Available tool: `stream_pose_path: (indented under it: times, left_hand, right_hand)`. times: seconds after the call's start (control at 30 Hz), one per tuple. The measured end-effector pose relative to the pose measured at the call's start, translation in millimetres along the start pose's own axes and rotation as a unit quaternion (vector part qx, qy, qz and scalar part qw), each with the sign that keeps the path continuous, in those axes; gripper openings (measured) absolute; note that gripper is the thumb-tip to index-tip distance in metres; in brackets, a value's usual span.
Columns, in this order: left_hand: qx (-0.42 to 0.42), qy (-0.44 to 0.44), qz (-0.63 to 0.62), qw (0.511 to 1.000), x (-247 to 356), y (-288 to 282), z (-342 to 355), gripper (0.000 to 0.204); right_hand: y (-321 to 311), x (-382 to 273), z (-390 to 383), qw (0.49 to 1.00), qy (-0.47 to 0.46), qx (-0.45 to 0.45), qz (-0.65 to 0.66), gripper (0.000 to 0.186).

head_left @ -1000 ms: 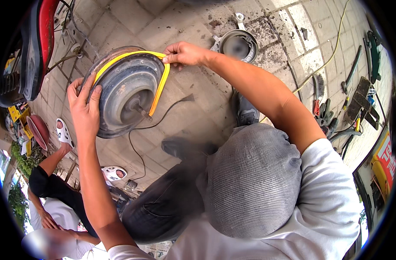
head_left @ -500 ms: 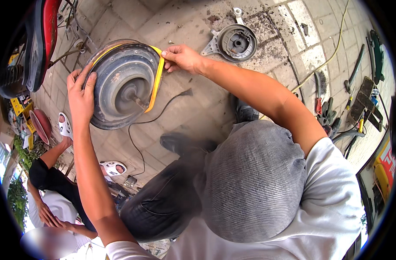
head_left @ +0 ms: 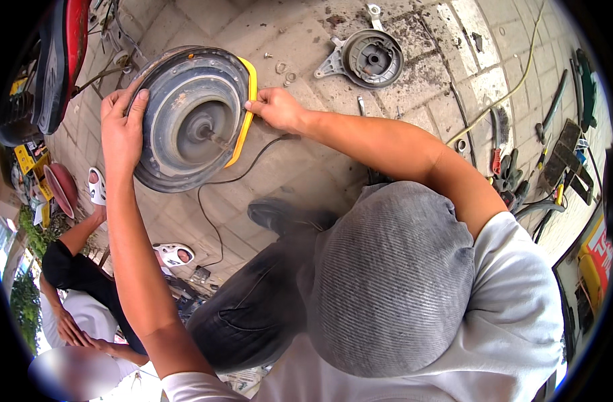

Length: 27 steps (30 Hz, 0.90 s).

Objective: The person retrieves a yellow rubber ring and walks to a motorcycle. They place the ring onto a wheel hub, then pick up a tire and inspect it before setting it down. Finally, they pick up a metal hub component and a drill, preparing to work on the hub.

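My left grip (head_left: 123, 119) clamps the left edge of a dark wheel (head_left: 160, 127), its fingertips partly hidden behind the rim. My right grip (head_left: 274, 108) pinches a yellow band (head_left: 246, 122) along the wheel's right edge; where the band runs behind, I can't follow it. The hub's inside looks smeared. I can't tell whether the wheel touches the paved floor (head_left: 313, 177).

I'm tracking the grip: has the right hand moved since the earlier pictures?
Yes: the right hand has moved lower in the picture, judged against the round grey metal plate.
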State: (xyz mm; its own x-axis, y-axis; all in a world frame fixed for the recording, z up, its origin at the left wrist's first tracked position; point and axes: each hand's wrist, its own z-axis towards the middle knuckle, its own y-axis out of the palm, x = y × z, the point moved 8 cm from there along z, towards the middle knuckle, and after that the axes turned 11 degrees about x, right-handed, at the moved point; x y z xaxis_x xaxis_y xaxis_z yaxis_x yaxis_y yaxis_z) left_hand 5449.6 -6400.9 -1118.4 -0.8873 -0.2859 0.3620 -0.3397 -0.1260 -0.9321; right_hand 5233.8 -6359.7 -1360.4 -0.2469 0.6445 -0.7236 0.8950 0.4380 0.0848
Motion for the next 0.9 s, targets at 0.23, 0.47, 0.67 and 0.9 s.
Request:
stream_pose_path:
  times: [0.23, 0.47, 0.67, 0.9]
  left_hand:
    - [0.006, 0.050, -0.029, 0.998, -19.5, -5.0, -10.8, 0.032]
    - [-0.011, 0.061, -0.049, 0.997, -39.9, -2.5, -2.3, 0.033]
    - [-0.019, 0.040, -0.060, 0.997, -39.7, 1.8, 4.3, 0.033]
    - [0.011, 0.086, -0.038, 0.995, -21.6, -10.4, -18.6, 0.032]
  right_hand:
    - [-10.7, -5.1, 3.1, 0.966, -0.083, 0.008, -0.246, 0.033]
    - [-2.8, -7.5, 5.2, 0.942, -0.119, -0.010, -0.312, 0.029]
    - [4.5, -11.5, 9.9, 0.926, -0.162, -0.002, -0.341, 0.027]
    - [6.9, 2.0, 11.1, 0.994, 0.014, -0.106, 0.025, 0.017]
